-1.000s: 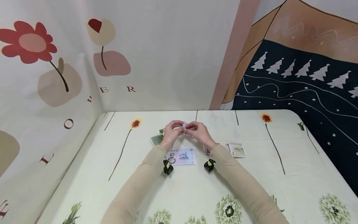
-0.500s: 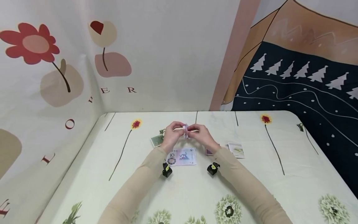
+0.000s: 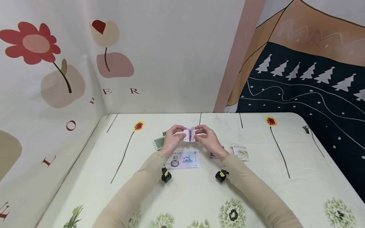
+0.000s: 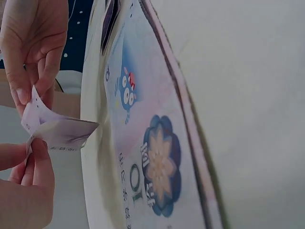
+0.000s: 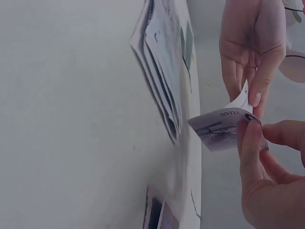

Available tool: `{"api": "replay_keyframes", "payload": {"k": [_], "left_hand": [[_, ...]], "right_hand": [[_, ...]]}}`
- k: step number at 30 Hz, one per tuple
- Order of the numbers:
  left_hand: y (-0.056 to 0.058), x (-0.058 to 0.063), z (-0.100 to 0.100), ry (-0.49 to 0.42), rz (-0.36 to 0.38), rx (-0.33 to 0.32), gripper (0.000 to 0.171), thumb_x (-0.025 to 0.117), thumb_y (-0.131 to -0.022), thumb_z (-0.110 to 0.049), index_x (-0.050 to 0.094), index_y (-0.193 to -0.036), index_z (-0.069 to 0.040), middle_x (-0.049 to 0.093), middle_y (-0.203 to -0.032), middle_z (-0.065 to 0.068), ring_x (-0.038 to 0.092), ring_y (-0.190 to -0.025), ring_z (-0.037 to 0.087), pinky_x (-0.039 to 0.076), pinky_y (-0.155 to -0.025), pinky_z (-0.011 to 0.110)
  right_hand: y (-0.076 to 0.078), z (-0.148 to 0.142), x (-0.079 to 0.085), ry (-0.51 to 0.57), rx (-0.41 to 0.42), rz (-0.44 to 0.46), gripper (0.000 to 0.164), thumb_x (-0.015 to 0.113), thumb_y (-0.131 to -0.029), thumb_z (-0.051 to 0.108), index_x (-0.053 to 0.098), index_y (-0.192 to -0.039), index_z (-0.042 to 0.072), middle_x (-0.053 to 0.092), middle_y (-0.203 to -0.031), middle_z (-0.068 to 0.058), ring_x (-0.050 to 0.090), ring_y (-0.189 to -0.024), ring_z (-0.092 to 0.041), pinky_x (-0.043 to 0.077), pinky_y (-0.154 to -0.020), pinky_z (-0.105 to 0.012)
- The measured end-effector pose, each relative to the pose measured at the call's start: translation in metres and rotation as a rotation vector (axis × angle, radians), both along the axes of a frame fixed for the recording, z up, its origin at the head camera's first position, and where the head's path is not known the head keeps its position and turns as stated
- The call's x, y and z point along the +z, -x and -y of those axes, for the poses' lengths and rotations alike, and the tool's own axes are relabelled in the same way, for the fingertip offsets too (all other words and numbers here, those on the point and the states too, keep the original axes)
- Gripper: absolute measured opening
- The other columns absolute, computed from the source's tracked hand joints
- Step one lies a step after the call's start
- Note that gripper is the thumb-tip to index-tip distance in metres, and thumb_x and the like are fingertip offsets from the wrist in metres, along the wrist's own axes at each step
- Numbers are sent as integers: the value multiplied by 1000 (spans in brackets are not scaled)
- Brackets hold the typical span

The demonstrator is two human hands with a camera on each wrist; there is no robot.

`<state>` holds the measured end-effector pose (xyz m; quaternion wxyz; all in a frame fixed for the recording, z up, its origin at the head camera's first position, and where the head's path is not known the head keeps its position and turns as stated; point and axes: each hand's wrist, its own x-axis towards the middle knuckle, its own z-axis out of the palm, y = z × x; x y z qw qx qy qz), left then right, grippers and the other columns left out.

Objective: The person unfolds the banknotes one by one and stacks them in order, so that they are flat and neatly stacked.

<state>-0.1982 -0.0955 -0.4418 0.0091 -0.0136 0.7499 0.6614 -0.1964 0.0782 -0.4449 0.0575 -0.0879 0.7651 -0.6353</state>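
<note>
A small purple banknote (image 3: 186,134), creased down its middle, is held up above the far half of the table. My left hand (image 3: 172,141) pinches one end between thumb and fingers, while my right hand (image 3: 209,141) pinches the other. Its two halves bend away from the crease in a V, as both wrist views show. "YUAN" is printed on the side of the banknote (image 5: 219,126) seen in the right wrist view. Just below my hands lies a stack of "10" banknotes (image 3: 186,159), its left end close to my left wrist.
A green banknote (image 3: 159,143) lies left, partly behind my left hand. Beside my right wrist is a dark purple note (image 3: 212,155), mostly covered. Farther right lies a pale note (image 3: 241,153). A flower-print cloth covers the table (image 3: 188,196); a patterned curtain (image 3: 171,63) hangs behind.
My hands have drawn apart and come slightly nearer. The banknote between them, earlier seen nearly edge-on and folded narrow, now spreads wider at its crease.
</note>
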Motion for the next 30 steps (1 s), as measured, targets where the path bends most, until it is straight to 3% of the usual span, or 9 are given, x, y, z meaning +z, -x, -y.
{"api": "replay_keyframes", "payload": {"k": [2,6,9,17,30], "left_hand": [[-6,10,2,-1,7,-9,30,61,-85,11,60,-114,4,62,-116,21,59,-106,31,51,-89,35],[-8,10,10,-2,16,-12,31,61,-85,10,60,-115,5,61,-118,22,59,-105,32,51,-90,35],[-4,0,16,-8,21,6,31,62,-84,10,61,-115,3,62,-117,19,60,-103,30,52,-89,34],[-8,-2,30,17,39,-12,27,61,-88,5,61,-115,0,62,-117,15,58,-107,27,51,-90,33],[-14,-9,51,82,108,-18,28,61,-90,0,61,-118,-4,59,-123,14,55,-113,27,47,-96,37]], "right_hand": [[-1,-2,-1,9,-11,6,46,63,-89,-3,48,-133,0,59,-115,-22,63,-104,-35,54,-83,-35],[-1,-6,-3,-4,-12,-7,54,62,-89,-5,44,-138,3,58,-117,-24,63,-103,-36,55,-83,-35],[-1,-8,-4,-33,-13,-27,46,61,-88,-6,50,-132,2,59,-116,-24,63,-101,-36,55,-82,-35],[0,-17,-12,-111,-28,-47,26,64,-86,-8,63,-112,-4,62,-108,-19,66,-93,-29,55,-75,-28],[-1,-32,-14,-150,-30,22,26,65,-86,-2,65,-112,-2,65,-103,-14,64,-91,-23,53,-76,-27]]}}
